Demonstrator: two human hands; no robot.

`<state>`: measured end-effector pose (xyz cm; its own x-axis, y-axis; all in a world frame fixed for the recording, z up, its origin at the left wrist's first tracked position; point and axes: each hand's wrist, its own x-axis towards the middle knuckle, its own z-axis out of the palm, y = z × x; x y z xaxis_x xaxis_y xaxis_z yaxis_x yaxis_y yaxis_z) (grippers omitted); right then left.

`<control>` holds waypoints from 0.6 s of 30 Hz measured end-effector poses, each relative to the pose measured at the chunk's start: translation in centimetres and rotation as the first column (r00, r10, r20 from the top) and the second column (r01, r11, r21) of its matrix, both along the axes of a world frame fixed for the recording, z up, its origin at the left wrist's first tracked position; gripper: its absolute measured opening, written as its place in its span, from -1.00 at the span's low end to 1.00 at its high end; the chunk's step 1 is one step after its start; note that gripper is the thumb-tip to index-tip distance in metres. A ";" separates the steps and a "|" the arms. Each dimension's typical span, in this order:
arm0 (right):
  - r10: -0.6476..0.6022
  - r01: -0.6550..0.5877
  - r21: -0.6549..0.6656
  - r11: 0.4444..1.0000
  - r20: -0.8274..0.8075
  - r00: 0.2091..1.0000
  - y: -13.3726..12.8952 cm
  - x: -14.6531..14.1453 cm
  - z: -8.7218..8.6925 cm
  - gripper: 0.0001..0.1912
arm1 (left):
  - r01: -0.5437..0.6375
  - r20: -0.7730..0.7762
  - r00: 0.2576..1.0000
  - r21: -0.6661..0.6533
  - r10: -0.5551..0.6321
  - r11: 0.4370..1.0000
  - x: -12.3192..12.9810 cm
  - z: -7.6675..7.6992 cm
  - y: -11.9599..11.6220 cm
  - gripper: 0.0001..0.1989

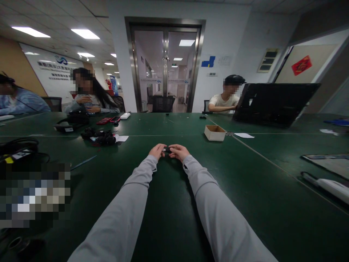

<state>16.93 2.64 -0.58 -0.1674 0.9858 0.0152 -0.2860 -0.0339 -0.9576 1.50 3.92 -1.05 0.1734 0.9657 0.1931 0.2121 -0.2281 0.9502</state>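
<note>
Both arms reach forward in light grey sleeves over the green table (169, 203). Between my fingertips is a small black object with a shiny metal-looking end (167, 150); it is too small to name its kind. My left hand (157, 151) pinches the shiny end, on the left. On the right, my right hand (179, 152) grips the black part between thumb and fingers. The two hands are close together, just above the tabletop, and they hide part of the object.
An open cardboard box (215, 134) stands right of my hands, beside a white paper (244, 135). Black gear (99, 136) lies to the left. A large black monitor (275, 103) is at the far right. Several people sit across the table.
</note>
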 end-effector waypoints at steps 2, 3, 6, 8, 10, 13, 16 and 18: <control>-0.004 0.004 -0.003 1.000 0.005 1.000 0.0 0.0 0.0 -0.89 | -0.010 -0.021 1.000 0.028 0.010 1.000 0.0 0.1 0.0 -0.73; -0.006 0.006 -0.003 1.000 0.007 1.000 0.0 0.0 0.0 -0.89 | -0.020 -0.024 1.000 0.043 0.021 0.999 0.0 0.1 -0.1 -0.74; -0.005 0.005 -0.005 1.000 0.013 1.000 0.0 0.0 0.1 -0.89 | -0.026 -0.013 1.000 0.023 0.027 0.999 0.0 0.3 -0.2 -0.74; -0.002 0.002 -0.005 1.000 0.014 1.000 -0.1 0.0 0.1 -0.89 | -0.002 -0.016 1.000 0.029 0.002 1.000 0.0 0.4 -0.4 -0.75; -0.003 0.003 -0.005 1.000 0.013 1.000 -0.1 0.0 0.2 -0.90 | 0.015 -0.029 1.000 0.067 -0.013 0.998 -0.1 0.4 -0.5 -0.74; -0.005 0.005 -0.008 1.000 0.018 1.000 -0.2 0.0 0.2 -0.90 | 0.005 -0.076 0.997 0.093 0.002 0.996 -0.2 0.3 -0.5 -0.71; 0.002 -0.002 -0.005 1.000 0.016 1.000 -0.2 0.0 0.2 -0.90 | -0.002 -0.110 0.994 0.075 0.010 0.997 -0.2 0.2 -0.4 -0.66; -0.001 0.002 -0.008 1.000 0.010 1.000 -0.2 0.0 0.2 -0.89 | 0.013 -0.088 0.996 0.055 -0.008 0.998 -0.2 0.1 -0.3 -0.68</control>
